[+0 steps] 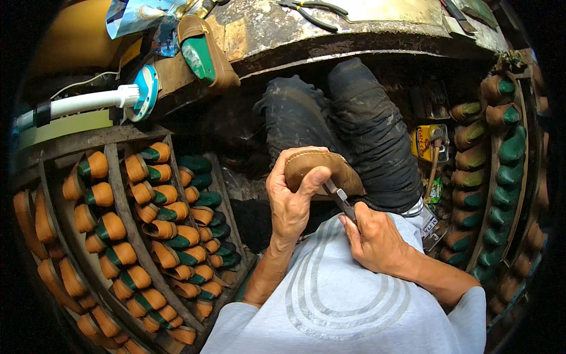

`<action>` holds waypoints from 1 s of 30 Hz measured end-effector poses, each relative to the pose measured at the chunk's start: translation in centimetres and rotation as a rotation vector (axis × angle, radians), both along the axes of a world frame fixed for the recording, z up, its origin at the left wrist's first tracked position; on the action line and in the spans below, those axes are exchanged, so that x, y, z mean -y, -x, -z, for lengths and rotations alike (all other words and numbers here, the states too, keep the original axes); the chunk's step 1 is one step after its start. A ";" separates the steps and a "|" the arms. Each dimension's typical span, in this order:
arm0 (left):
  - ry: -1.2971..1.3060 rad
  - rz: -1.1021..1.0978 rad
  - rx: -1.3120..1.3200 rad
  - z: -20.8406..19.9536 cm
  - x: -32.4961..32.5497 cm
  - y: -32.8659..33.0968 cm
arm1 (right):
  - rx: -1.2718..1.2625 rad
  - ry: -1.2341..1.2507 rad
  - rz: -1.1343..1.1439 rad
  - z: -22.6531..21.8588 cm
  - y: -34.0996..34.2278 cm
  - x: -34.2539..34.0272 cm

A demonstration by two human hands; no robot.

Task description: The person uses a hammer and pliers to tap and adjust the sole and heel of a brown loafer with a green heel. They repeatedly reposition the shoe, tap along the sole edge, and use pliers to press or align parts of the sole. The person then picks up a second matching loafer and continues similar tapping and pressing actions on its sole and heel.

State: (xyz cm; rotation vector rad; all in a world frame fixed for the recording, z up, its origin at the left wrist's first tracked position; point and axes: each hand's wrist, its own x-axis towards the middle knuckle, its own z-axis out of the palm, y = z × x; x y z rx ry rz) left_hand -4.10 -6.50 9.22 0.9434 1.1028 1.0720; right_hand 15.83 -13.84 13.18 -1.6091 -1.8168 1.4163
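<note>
My left hand [289,197] wraps around a brown leather shoe upper [312,165] with pale stitching along its edge, held above my lap. The thumb presses on its near side. In my right fist [377,233] are metal pincers [339,196] with dark handles. Their bright head meets the near edge of the leather, close to my left thumb; whether the jaws grip it I cannot tell. On the bench edge at upper left rests another brown shoe [221,65] with a green form showing inside.
Slanted racks [127,218] of tan shoes on green forms stand at left, with more shoes [510,147] on racks at right. Pliers [315,15] lie on the worn bench [265,35]. A white-armed lamp [94,105] juts in at left. A hammer [433,162] leans beside my right leg.
</note>
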 end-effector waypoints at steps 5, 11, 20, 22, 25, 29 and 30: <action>-0.044 -0.016 -0.206 -0.6 -0.3 -0.8 | 0.020 -0.012 -0.004 0.0 -0.8 0.1; -0.066 0.026 -0.185 -0.7 -0.2 -0.7 | 0.043 -0.054 -0.029 -0.9 -1.3 -0.6; -0.188 0.032 -0.277 -0.4 0.3 -0.9 | -0.012 0.865 0.097 -7.3 -9.4 -7.0; -0.224 0.061 -0.295 -0.3 0.2 -1.4 | -0.264 0.640 0.135 -7.2 -9.7 -8.6; -0.207 0.104 -0.320 0.1 -0.7 -2.7 | -0.238 0.710 -0.198 -5.1 -9.6 -12.7; -0.140 0.026 -0.280 2.1 -5.4 -3.4 | -0.032 -0.036 0.053 -2.2 -12.6 -21.0; -0.073 0.048 -0.230 2.7 -6.5 -3.6 | 0.084 -0.128 0.208 -1.6 -14.0 -24.2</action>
